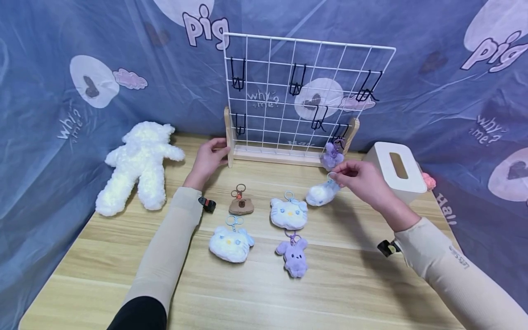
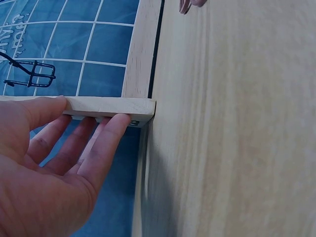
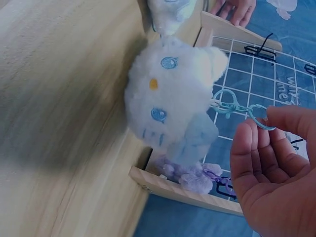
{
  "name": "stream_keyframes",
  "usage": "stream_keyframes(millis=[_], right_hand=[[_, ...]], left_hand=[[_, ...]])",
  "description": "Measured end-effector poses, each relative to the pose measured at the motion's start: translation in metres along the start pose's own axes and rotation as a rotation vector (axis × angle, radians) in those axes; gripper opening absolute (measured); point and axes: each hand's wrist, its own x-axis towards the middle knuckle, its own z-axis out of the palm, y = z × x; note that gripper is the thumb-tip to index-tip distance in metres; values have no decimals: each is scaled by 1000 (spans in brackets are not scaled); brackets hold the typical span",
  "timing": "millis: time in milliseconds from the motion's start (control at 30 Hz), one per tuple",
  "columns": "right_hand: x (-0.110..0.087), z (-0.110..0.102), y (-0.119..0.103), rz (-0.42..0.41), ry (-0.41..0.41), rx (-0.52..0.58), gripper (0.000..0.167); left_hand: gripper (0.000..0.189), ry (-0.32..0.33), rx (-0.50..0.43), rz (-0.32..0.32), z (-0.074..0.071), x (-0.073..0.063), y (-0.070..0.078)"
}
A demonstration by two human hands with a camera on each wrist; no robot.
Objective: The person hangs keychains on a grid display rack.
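Observation:
My left hand (image 1: 208, 160) grips the wooden side post (image 2: 111, 105) of a white wire grid rack (image 1: 309, 45), thumb on one side and fingers on the other. With thumb and fingertips, my right hand (image 1: 365, 181) pinches the light blue ring of a white cat plush keychain (image 3: 168, 94). The plush hangs tilted in front of the rack's right end. A purple plush keychain (image 1: 332, 156) hangs on the low right hook behind it. On the table lie two more white cat plush keychains (image 1: 288, 213) (image 1: 231, 245), a brown one (image 1: 241, 207) and a purple rabbit one (image 1: 295, 259).
Several black hooks (image 1: 297, 80) are fixed on the grid. To the left a white fluffy plush toy (image 1: 142, 165) lies on the wooden table (image 1: 231, 300). A white tissue box (image 1: 381, 169) stands at the right, with something pink (image 1: 429, 181) behind it.

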Motion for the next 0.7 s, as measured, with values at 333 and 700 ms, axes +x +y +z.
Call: stream_keyframes(millis=[333, 700], right_hand=[[8, 0, -12, -33, 46, 1, 17], [18, -13, -37, -43, 90, 29, 23]], left_hand=[[45, -1, -5, 8, 0, -1, -1], [45, -5, -10, 16, 0, -1, 0]])
